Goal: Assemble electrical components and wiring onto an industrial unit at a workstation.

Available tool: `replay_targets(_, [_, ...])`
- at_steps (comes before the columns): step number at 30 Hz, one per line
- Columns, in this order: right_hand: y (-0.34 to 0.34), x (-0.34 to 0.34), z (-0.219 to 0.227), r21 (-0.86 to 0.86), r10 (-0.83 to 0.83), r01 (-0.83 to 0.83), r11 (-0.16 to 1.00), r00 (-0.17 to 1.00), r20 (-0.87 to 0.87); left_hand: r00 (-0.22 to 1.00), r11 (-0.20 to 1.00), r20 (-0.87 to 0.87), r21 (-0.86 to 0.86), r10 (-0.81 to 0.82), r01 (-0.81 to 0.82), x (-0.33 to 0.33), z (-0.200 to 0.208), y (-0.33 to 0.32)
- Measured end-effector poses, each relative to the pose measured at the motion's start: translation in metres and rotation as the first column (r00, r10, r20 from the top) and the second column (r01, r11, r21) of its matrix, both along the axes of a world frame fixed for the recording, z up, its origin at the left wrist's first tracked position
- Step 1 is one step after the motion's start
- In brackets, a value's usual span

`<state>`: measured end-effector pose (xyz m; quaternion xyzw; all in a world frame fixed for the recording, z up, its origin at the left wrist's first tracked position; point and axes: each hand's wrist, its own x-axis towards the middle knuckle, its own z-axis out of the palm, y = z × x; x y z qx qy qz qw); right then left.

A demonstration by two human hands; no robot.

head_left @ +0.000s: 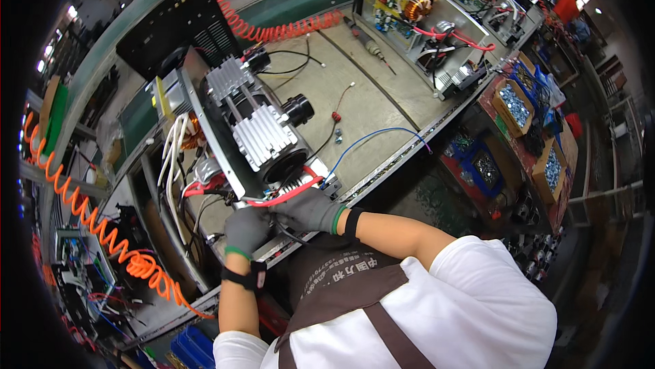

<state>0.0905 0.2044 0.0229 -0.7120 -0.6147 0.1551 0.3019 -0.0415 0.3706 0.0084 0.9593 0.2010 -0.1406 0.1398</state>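
Observation:
My left hand (248,230) and my right hand (311,211), both in grey gloves with green cuffs, meet at the near end of a machine unit. Their fingers are curled close together among wires, and what they pinch is hidden. A black cable (292,234) hangs by the right hand. Just beyond the hands a thick red wire (286,196) crosses the unit's end. The unit carries a finned silver compressor (263,138) with black round ends, beside an upright metal panel (217,138). White wires (175,147) and a copper coil (194,130) sit left of that panel.
A blue wire (379,129), a small red-and-black lead (336,116) and a screwdriver-like power tool (368,44) lie on the bench (382,99). Another open unit (416,21) stands far right. Boxes of screws (514,107) are at right. Orange coiled hoses (89,212) hang left and behind.

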Motion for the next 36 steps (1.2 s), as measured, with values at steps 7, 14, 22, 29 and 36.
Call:
replay_targets(7, [0.004, -0.002, -0.012, -0.023, -0.033, 0.035, 0.999, 0.993, 0.113, 0.997, 0.986, -0.061, -0.155, 0.048, -0.057, 0.008, 0.010, -0.006])
replay_targets(14, [0.009, -0.007, -0.013, -0.005, -0.035, 0.036, 0.999, 0.985, 0.171, 0.928, 0.676, -0.223, -0.636, 0.299, -0.371, 0.000, 0.021, 0.004])
replay_targets(22, [0.008, -0.009, -0.016, 0.032, -0.056, 0.051, 0.998, 0.975, 0.216, 0.999, 1.000, -0.047, 0.014, 0.011, -0.011, 0.010, 0.015, -0.016])
replay_targets(29, [0.008, -0.007, -0.015, 0.114, -0.063, 0.035, 0.993, 0.967, 0.246, 0.998, 0.912, -0.023, -0.404, 0.064, -0.068, 0.008, 0.023, 0.007])
replay_targets(36, [0.009, -0.012, -0.014, 0.047, -0.072, 0.064, 0.997, 0.977, 0.201, 0.993, 0.999, -0.118, -0.037, 0.018, -0.023, 0.010, 0.023, -0.011])
